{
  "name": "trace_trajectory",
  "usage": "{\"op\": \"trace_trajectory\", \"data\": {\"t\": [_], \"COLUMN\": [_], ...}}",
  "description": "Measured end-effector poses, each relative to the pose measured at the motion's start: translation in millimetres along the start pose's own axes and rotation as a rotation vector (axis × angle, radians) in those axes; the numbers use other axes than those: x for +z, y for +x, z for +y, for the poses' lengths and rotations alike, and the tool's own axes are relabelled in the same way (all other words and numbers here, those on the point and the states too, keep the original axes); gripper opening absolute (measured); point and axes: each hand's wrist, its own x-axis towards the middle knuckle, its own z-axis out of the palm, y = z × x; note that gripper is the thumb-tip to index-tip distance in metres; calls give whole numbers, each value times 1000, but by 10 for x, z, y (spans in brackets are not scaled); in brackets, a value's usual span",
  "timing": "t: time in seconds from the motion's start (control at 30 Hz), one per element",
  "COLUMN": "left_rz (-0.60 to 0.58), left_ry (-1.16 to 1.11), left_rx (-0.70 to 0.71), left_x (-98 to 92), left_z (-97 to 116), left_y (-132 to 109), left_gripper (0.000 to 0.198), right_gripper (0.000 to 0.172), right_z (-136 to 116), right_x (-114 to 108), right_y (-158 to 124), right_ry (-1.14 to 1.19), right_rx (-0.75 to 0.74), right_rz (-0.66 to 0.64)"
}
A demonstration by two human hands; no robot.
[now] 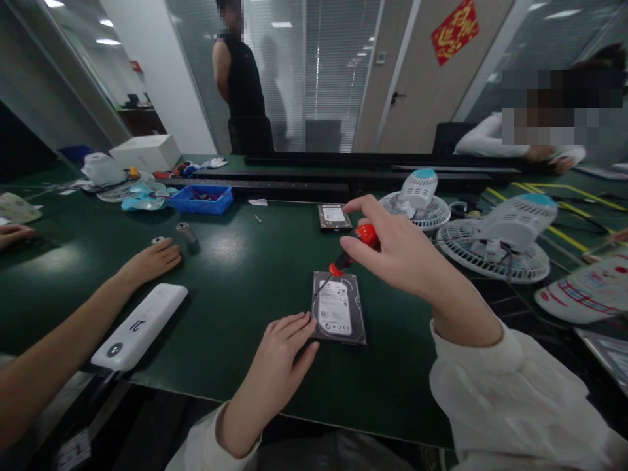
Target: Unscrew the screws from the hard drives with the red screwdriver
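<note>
A hard drive (pixel 334 307) lies on the green table with its white label facing up. My right hand (pixel 397 245) grips a red and black screwdriver (pixel 342 259), held at a slant. The thin shaft reaches down to the drive's left side; I cannot make out exactly what its tip touches. Stretched out beside the drive, my left hand (pixel 280 353) rests its fingertips on the lower left edge. Just beyond, partly behind my right hand, sits a second hard drive (pixel 333 216).
To the left, a co-worker's hand (pixel 154 260) rests near a metal cylinder (pixel 185 233) and a white power bank (pixel 142 324). A blue basket (pixel 202 199) stands farther back. White fans (pixel 495 239) occupy the right side. Another person stands behind the table.
</note>
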Motion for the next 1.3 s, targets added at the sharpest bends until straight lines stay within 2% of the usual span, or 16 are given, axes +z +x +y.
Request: {"op": "trace_trajectory", "data": {"t": [0.17,0.27,0.37,0.67,0.77,0.83,0.87,0.97,1.03,1.2,1.3], "left_rz": [11,3,1,-1,0,1,1,1,0,-4,-12], "left_ry": [-22,-23,-18,-5,-8,-12,-12,-7,0,0,-1], "left_rx": [-19,-20,-13,-10,-7,-9,-10,-5,0,-13,-27], "left_x": [3,-7,-17,-4,-8,-11,-11,-5,1,3,-6], "left_z": [0,2,6,16,18,22,23,23,18,16,21], "left_y": [-5,0,6,4,9,11,11,7,4,1,-1], "left_gripper": [37,37,37,36,36,36,36,36,36,36,36], "right_gripper": [44,50,50,23,26,21,22,43,48,47,47], "right_z": [17,45,82,72,70,82,88,87,62,-11,-8], "right_x": [10,21,41,81,101,108,109,100,91,53,18], "right_y": [9,4,1,15,37,43,40,20,8,-4,-12], "right_ry": [28,119,185,84,90,100,108,138,145,-19,-49], "right_rx": [16,-40,-105,-231,-249,-295,-317,-347,-317,-80,-90], "right_rz": [13,12,67,75,105,119,121,97,77,26,22]}}
